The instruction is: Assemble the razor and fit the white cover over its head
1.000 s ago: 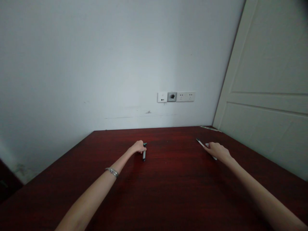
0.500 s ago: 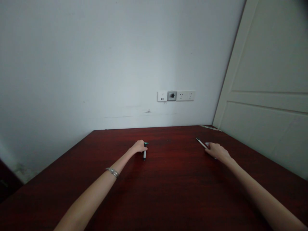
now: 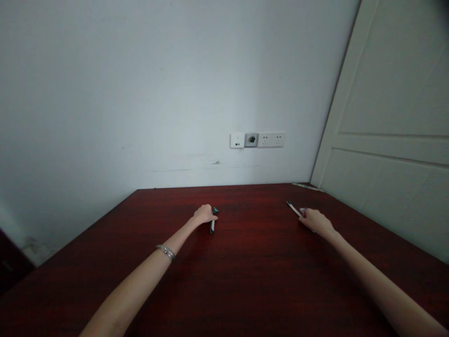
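My left hand [image 3: 203, 214], a bracelet on its wrist, is closed on a razor [image 3: 212, 226] over the middle of the dark red table [image 3: 245, 262]. The razor's teal head points away from me, and its handle is white and black. Toward the right, my right hand [image 3: 317, 221] is closed around a slim white stick [image 3: 295, 210] with a dark far end. A small pale piece [image 3: 303, 209] shows by the fingers there; what it is I cannot tell. Part of the stick is hidden under the palm.
Behind the table rises a white wall [image 3: 175, 93] with a row of sockets [image 3: 264, 140]. A pale panelled door or cabinet front [image 3: 389, 131] borders the right side. Near the far right corner lies a thin pale strip [image 3: 307, 186].
The razor has turned slightly in my left hand, its head now tilted and a little farther right. My right hand and the white stick have hardly moved.
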### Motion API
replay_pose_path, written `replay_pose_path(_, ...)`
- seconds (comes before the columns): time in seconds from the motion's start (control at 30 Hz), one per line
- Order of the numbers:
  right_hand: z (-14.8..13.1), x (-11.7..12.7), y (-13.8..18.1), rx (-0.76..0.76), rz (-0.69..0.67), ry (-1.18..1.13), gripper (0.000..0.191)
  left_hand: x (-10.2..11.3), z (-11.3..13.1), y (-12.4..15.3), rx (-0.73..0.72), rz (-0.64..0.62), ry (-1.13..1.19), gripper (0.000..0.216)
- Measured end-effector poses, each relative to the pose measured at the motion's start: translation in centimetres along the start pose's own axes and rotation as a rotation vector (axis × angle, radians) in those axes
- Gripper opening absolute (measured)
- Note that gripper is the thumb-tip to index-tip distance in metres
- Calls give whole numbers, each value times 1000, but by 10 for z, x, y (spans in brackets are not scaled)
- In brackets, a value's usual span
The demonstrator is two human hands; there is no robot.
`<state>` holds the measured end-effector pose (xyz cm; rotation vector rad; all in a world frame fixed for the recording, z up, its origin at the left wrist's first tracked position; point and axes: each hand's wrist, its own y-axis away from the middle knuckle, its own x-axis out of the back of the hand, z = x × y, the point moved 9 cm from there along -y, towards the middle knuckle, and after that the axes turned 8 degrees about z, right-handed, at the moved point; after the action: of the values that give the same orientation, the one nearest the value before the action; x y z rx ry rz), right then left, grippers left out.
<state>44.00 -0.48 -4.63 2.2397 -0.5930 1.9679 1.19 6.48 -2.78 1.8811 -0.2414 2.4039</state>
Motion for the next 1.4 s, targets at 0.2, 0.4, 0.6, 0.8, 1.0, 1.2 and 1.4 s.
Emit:
replay_pose_path(0.2, -11, 1, 2, 28, 50, -20, 27, 5, -4, -2, 2, 34, 46, 38)
replay_pose_path(0.4, -75, 6, 17, 211, 115, -124, 24, 11, -16, -10, 26, 38, 207, 49)
replay_pose_path(0.6, -173, 10, 64, 443, 119, -167, 20, 8, -23, -12, 16, 28, 241, 44)
replay_pose_path(0.8, -249, 2, 110, 570, 3, -127, 22, 2, -23, -9, -15, 8, 239, 42)
replay_pose_path(1.0, -286, -4, 121, 613, -8, -102, 27, 0, -26, -6, -12, 9, 231, 41)
replay_pose_path(1.2, -295, -10, 120, 617, -20, -114, 28, -1, -29, -4, -12, 4, 235, 42)
replay_pose_path(1.4, -299, -11, 125, 619, -46, -117, 28, 0, -31, -2, 8, 21, 252, 39)
